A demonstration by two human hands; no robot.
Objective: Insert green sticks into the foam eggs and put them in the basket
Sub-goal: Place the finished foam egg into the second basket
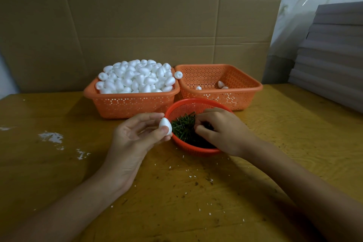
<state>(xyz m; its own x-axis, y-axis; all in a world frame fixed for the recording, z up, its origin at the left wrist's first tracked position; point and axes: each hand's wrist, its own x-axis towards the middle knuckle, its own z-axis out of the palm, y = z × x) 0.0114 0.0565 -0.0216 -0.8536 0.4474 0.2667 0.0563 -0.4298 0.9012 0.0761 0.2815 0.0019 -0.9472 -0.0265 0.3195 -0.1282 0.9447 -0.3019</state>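
My left hand holds one white foam egg between thumb and fingers, just left of a round red bowl. The bowl holds a pile of green sticks. My right hand reaches into the bowl with its fingertips curled among the sticks; whether a stick is pinched is hidden. Behind stands an orange basket heaped with foam eggs. To its right a second orange basket holds three eggs.
One loose egg sits on the rims between the two orange baskets. The wooden table has white foam crumbs and green bits scattered on it. Cardboard sheets stand behind, and a grey stacked pile rises at the right.
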